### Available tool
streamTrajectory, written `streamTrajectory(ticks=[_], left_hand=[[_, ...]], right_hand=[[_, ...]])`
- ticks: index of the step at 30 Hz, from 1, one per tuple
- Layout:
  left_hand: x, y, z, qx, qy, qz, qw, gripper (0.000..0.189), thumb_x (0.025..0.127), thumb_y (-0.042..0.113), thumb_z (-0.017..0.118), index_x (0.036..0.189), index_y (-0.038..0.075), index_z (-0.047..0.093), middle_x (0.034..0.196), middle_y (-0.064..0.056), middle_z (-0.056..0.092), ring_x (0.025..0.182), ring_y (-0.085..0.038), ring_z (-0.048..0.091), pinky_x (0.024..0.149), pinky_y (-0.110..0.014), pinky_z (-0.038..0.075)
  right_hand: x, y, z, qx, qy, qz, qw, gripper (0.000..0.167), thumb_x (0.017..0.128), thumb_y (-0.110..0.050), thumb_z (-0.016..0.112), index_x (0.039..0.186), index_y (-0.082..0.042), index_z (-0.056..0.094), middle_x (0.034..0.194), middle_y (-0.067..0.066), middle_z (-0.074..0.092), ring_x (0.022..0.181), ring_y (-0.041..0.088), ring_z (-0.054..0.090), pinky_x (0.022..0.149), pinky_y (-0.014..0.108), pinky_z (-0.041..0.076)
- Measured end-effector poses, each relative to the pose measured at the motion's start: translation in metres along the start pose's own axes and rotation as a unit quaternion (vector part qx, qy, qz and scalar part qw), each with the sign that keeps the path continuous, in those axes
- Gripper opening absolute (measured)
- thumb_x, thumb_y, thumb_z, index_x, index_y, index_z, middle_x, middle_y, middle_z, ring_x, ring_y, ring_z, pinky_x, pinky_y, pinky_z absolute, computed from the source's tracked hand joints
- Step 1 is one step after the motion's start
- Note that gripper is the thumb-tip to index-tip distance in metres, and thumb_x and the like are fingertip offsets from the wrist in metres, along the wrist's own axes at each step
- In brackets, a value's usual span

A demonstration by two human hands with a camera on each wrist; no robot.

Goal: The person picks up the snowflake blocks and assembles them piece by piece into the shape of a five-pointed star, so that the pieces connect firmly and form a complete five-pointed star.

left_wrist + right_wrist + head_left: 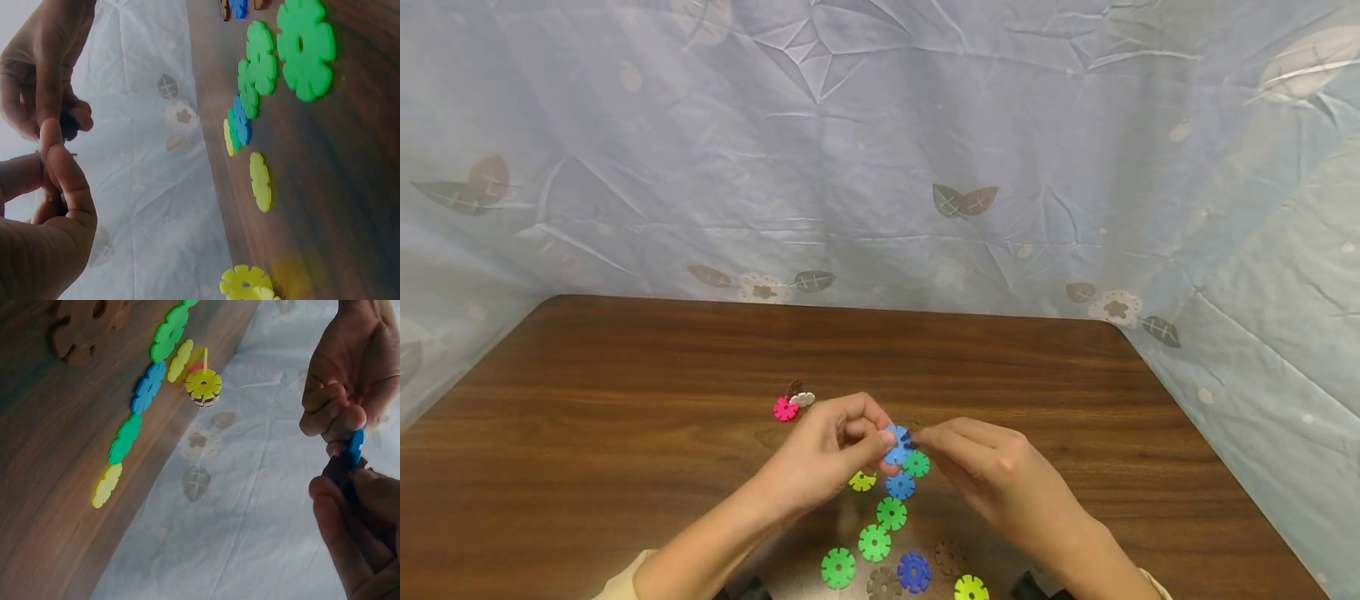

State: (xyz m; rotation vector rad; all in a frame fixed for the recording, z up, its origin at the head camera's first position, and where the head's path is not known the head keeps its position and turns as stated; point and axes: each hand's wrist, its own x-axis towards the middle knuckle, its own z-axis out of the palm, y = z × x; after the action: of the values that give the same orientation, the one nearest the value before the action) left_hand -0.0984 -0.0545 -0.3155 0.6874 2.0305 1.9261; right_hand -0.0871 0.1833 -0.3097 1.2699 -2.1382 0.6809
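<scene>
My left hand [831,446] pinches a blue notched disc [895,448] between thumb and fingers, raised above the table. From the right, my right hand [1000,471] grips a dark notched disc [340,470], mostly covered by fingers, which meets the blue disc's edge. How deeply the two discs interlock cannot be seen. Beneath the hands lie a teal green disc [916,464], a second blue disc [900,485] and a yellow-green disc [862,481], partly behind the left hand in the head view.
Several discs lie toward the near edge, among them a green disc [838,568], a dark blue disc [913,572], a brown disc [950,557] and a yellow disc [972,587]. Farther left stands a small cluster with a pink disc [786,409]. A patterned curtain [880,167] surrounds the wooden table [625,400].
</scene>
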Motion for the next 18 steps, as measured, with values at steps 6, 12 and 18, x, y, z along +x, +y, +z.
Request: streamTrajectory(ticks=[6, 12, 18], left_hand=[[0.001, -0.002, 0.002, 0.029, 0.006, 0.019, 0.9994, 0.019, 0.105, 0.010, 0.063, 0.106, -0.009, 0.062, 0.082, -0.029, 0.071, 0.086, -0.030, 0.078, 0.084, -0.036, 0.065], [0.000, 0.008, -0.002, 0.268, 0.043, 0.061, 0.9606, 0.019, 0.108, 0.023, 0.060, 0.111, 0.010, 0.073, 0.094, 0.001, 0.077, 0.082, -0.006, 0.063, 0.074, -0.025, 0.057], [-0.009, 0.026, -0.010, 0.424, 0.070, 0.099, 0.8975, 0.022, 0.103, 0.032, 0.068, 0.120, 0.020, 0.074, 0.107, 0.011, 0.073, 0.099, -0.007, 0.060, 0.081, -0.028, 0.057]], right_hand=[[0.001, -0.003, 0.001, -0.030, 0.026, 0.022, 0.9990, 0.044, 0.076, 0.017, 0.081, 0.113, -0.007, 0.075, 0.100, 0.001, 0.078, 0.087, 0.015, 0.076, 0.084, 0.015, 0.059], [0.000, -0.005, 0.001, -0.049, 0.025, 0.045, 0.9975, 0.050, 0.071, 0.017, 0.084, 0.113, -0.009, 0.076, 0.101, -0.001, 0.077, 0.088, 0.013, 0.075, 0.083, 0.014, 0.058], [0.010, -0.005, 0.010, -0.026, 0.032, 0.041, 0.9983, 0.038, 0.080, 0.011, 0.082, 0.112, -0.008, 0.076, 0.100, 0.000, 0.078, 0.087, 0.012, 0.075, 0.080, 0.014, 0.058]])
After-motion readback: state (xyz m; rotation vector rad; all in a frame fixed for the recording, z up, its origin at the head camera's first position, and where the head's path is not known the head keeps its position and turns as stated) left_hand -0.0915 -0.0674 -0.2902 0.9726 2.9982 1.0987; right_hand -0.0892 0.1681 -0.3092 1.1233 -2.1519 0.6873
